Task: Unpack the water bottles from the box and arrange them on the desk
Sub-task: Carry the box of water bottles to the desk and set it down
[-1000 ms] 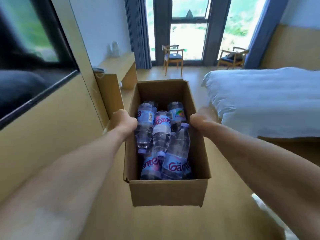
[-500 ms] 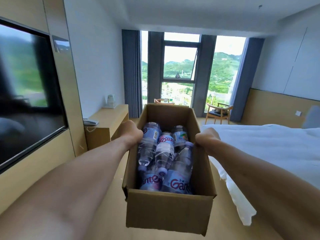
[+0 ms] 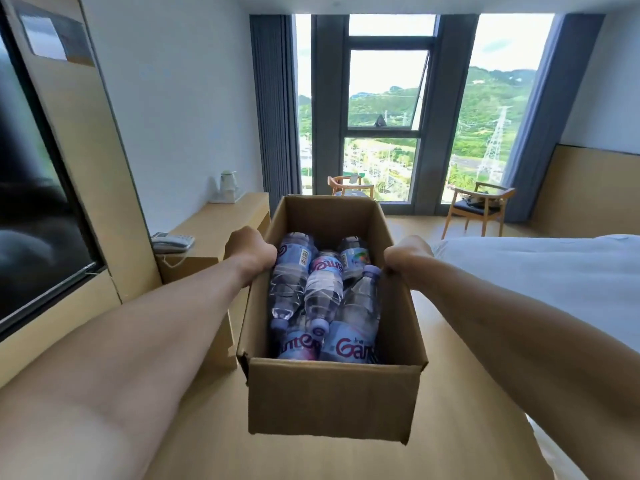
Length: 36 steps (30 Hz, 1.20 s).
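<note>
Single head-worn wide-angle view, aimed forward and slightly down along both outstretched arms, box [image 3: 332, 393] seen close, window [image 3: 384, 109] faced across the room

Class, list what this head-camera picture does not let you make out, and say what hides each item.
- Bottle count: lower water bottles are covered by upper ones in the box.
- Left hand and right hand: fingers hidden by the box walls.
- Desk: near end hidden by the left arm.

Bottles [image 3: 323, 299] in box [image 3: 332, 400]; desk [image 3: 221, 220] left, bed [image 3: 554, 271] right.
</note>
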{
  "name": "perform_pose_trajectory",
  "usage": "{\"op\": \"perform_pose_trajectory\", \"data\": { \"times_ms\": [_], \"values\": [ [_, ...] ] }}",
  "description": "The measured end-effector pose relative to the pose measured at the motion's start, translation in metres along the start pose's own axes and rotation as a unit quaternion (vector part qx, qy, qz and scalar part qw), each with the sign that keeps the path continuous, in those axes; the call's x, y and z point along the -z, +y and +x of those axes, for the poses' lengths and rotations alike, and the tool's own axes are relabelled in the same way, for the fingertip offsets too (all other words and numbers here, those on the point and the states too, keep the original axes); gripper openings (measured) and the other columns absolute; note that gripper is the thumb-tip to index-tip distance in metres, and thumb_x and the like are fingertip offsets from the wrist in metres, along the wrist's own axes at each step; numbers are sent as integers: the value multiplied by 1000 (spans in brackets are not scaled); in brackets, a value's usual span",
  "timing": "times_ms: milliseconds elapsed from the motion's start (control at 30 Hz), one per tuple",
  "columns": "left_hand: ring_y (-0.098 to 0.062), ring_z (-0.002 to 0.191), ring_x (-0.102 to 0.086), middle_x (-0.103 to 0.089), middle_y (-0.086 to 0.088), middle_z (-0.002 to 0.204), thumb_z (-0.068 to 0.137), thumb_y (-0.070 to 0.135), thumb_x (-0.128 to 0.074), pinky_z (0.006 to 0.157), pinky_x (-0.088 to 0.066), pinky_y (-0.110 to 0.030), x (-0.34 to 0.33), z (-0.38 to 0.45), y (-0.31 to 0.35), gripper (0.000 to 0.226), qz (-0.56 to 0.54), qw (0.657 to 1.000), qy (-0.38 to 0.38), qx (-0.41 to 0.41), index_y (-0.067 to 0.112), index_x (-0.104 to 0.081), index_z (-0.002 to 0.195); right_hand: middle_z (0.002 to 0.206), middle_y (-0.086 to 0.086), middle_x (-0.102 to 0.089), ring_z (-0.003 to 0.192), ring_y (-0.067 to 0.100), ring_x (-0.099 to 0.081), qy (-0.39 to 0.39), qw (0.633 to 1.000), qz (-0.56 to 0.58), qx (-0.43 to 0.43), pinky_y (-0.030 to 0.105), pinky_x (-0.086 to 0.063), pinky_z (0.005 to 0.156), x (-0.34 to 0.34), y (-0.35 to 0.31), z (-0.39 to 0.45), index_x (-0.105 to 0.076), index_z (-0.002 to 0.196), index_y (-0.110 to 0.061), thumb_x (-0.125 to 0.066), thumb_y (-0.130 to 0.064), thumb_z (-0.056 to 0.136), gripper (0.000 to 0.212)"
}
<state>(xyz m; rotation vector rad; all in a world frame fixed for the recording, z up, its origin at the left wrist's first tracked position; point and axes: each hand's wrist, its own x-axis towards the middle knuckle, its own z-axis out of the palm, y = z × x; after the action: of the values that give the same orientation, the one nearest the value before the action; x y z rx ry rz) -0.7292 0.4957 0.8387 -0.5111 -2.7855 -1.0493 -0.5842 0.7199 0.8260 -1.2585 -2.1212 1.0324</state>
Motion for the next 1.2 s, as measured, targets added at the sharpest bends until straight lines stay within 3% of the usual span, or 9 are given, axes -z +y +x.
{"op": "perform_pose_trajectory", "data": {
  "times_ms": [367,500,633,733,900,1200],
  "values": [
    [-27,59,-56,-62,-12,70,64,6,-61,47,-36,-23,-115,292,10,9,13,1000,-6,25,3,-65,71,63,14,-63,48,27,-62,-31,999,-36,-9,21,-43,32,-126,-94,262,-64,71,-3,-67,-6,69,5],
    [-31,68,-60,-64,-13,74,64,9,-63,57,-42,-26,-166,411,1,13,7,1000,-4,9,3,-68,75,65,15,-64,49,28,-63,-23,999,-37,-9,25,-47,35,-184,-125,360,-64,71,-3,-67,-5,68,5],
    [-22,57,-53,-58,-8,67,66,8,-64,49,-36,-25,-214,537,1,8,23,999,-30,-8,5,-67,73,68,15,-63,51,29,-63,-18,999,-33,-39,26,-47,33,-248,-157,466,-64,72,-4,-71,-5,69,8],
    [-23,58,-52,-57,-8,67,67,9,-63,51,-38,-26,-238,629,20,5,36,998,-40,-32,6,-65,71,68,15,-64,52,30,-64,-11,998,-19,-61,26,-47,33,-282,-181,545,-64,70,-3,-73,-3,66,9],
    [-22,56,-53,-55,-7,62,67,8,-61,43,-33,-23,-275,758,44,4,25,998,-38,-46,7,-60,64,67,15,-62,52,29,-62,-3,998,-5,-62,23,-45,34,-324,-231,664,-63,69,-2,-71,-3,60,12],
    [-32,67,-62,-62,-12,71,67,6,-63,52,-41,-28,-393,971,66,5,22,999,-29,-6,4,-65,71,74,15,-62,59,28,-61,-38,998,-21,-35,23,-45,39,-423,-279,907,-63,75,-4,-74,-5,70,12]
  ]
}}
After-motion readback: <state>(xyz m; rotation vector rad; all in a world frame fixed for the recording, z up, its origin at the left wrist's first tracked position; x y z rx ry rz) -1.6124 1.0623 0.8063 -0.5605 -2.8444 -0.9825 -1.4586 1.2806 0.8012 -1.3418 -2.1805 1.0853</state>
